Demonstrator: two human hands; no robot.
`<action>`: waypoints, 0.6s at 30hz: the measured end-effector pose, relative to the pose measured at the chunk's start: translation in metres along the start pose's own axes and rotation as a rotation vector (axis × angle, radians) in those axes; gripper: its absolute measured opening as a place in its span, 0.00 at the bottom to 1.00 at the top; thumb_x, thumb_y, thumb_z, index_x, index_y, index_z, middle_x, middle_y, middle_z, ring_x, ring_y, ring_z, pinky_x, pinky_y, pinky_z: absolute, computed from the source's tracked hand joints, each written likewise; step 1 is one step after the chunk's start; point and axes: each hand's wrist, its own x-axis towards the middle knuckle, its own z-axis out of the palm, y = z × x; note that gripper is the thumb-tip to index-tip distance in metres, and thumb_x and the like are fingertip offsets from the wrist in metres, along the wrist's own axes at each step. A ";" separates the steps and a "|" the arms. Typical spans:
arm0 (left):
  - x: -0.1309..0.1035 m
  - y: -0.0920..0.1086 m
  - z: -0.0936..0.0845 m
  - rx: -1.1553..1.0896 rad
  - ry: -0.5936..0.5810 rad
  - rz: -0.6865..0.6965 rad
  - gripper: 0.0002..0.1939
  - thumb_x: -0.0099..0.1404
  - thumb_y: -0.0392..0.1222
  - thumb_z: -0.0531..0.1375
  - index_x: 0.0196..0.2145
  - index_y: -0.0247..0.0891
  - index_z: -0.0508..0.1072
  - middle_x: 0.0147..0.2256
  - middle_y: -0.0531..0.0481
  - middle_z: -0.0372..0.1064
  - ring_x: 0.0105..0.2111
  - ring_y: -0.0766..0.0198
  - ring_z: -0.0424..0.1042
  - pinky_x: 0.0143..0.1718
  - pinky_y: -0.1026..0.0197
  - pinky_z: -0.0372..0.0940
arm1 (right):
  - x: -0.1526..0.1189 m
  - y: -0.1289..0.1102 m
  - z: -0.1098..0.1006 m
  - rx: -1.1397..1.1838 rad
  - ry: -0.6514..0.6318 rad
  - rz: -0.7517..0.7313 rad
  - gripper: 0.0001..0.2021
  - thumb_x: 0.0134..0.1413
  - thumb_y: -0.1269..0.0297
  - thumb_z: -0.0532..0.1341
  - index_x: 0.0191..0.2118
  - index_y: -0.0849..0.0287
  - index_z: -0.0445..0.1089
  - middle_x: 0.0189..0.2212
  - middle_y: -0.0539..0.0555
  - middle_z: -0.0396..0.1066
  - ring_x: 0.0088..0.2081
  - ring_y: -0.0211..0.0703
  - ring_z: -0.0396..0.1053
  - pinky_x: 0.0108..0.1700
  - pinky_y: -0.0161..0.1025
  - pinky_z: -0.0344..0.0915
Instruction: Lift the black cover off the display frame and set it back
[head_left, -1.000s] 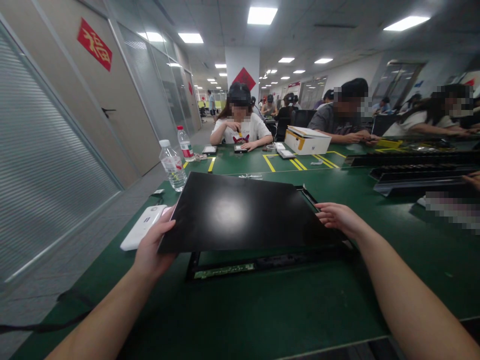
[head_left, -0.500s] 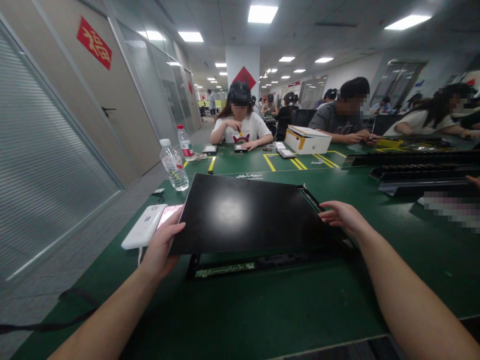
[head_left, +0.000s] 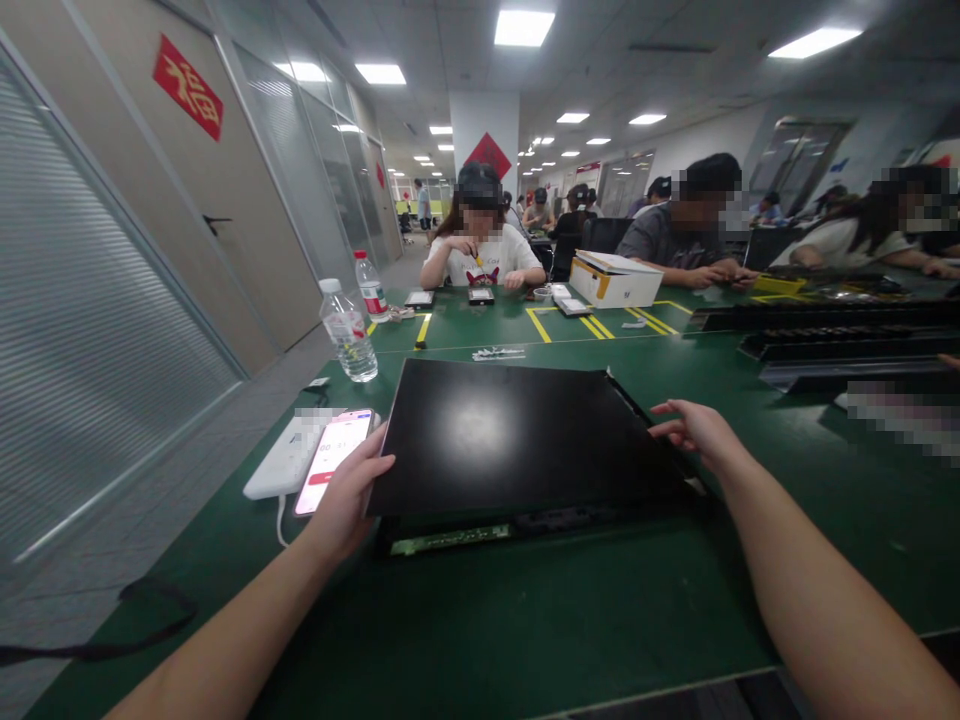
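Note:
A flat black display panel (head_left: 517, 440) lies tilted above a black frame (head_left: 600, 517), its left side raised. Along the frame's near side a strip of green circuit board (head_left: 450, 540) shows. My left hand (head_left: 356, 490) grips the panel's left edge, thumb on top and fingers underneath. At the right edge is my right hand (head_left: 697, 432), fingers stretched out toward the panel and frame; whether the fingertips touch is hard to make out. The panel hides most of the frame's inside.
Left of the panel, a lit phone (head_left: 335, 460) rests by a white power bank (head_left: 277, 465) with a cable. Two water bottles (head_left: 349, 335) stand beyond. Across the green table (head_left: 525, 630) sits a person (head_left: 484, 240) by a white box (head_left: 615, 280). Long black parts (head_left: 840, 342) lie at right.
The panel has shifted right with my left hand, and its left side sits lower over the frame. More of the phone shows. My right hand has moved slightly right.

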 end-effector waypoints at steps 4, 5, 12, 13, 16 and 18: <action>0.000 -0.005 -0.001 0.010 0.023 -0.051 0.38 0.55 0.39 0.69 0.64 0.40 0.71 0.53 0.43 0.79 0.53 0.41 0.77 0.50 0.52 0.73 | 0.001 0.002 -0.002 -0.017 0.018 -0.025 0.13 0.58 0.59 0.56 0.41 0.60 0.73 0.24 0.63 0.77 0.17 0.37 0.58 0.16 0.33 0.47; -0.001 -0.006 0.000 0.015 0.030 -0.057 0.38 0.56 0.39 0.69 0.65 0.40 0.71 0.53 0.43 0.79 0.53 0.41 0.77 0.49 0.52 0.73 | 0.001 0.003 -0.002 -0.016 0.029 -0.036 0.13 0.57 0.58 0.56 0.41 0.61 0.73 0.24 0.63 0.77 0.17 0.37 0.57 0.16 0.33 0.47; 0.000 -0.005 0.002 0.041 0.043 -0.111 0.39 0.55 0.39 0.69 0.65 0.39 0.71 0.51 0.42 0.81 0.50 0.41 0.79 0.46 0.52 0.74 | 0.000 0.005 -0.002 -0.070 0.079 -0.100 0.11 0.54 0.58 0.59 0.35 0.58 0.74 0.24 0.61 0.77 0.18 0.39 0.59 0.19 0.36 0.52; 0.000 -0.005 0.001 0.043 0.032 -0.118 0.39 0.56 0.39 0.69 0.65 0.39 0.70 0.51 0.42 0.81 0.50 0.42 0.79 0.46 0.52 0.74 | -0.001 0.004 -0.002 -0.081 0.084 -0.104 0.11 0.54 0.58 0.58 0.35 0.59 0.74 0.24 0.61 0.77 0.18 0.39 0.59 0.19 0.36 0.53; 0.001 -0.006 -0.003 0.052 0.012 -0.135 0.38 0.57 0.39 0.69 0.65 0.41 0.70 0.51 0.42 0.80 0.49 0.43 0.80 0.45 0.53 0.74 | -0.002 0.004 -0.001 -0.121 0.104 -0.117 0.12 0.54 0.59 0.57 0.35 0.59 0.75 0.24 0.60 0.77 0.19 0.39 0.60 0.21 0.36 0.56; 0.002 -0.007 -0.004 0.058 0.022 -0.150 0.37 0.58 0.39 0.68 0.65 0.41 0.71 0.52 0.42 0.80 0.49 0.43 0.80 0.45 0.53 0.74 | -0.001 0.005 -0.001 -0.153 0.112 -0.131 0.13 0.54 0.58 0.57 0.36 0.59 0.75 0.24 0.59 0.77 0.19 0.39 0.61 0.22 0.36 0.57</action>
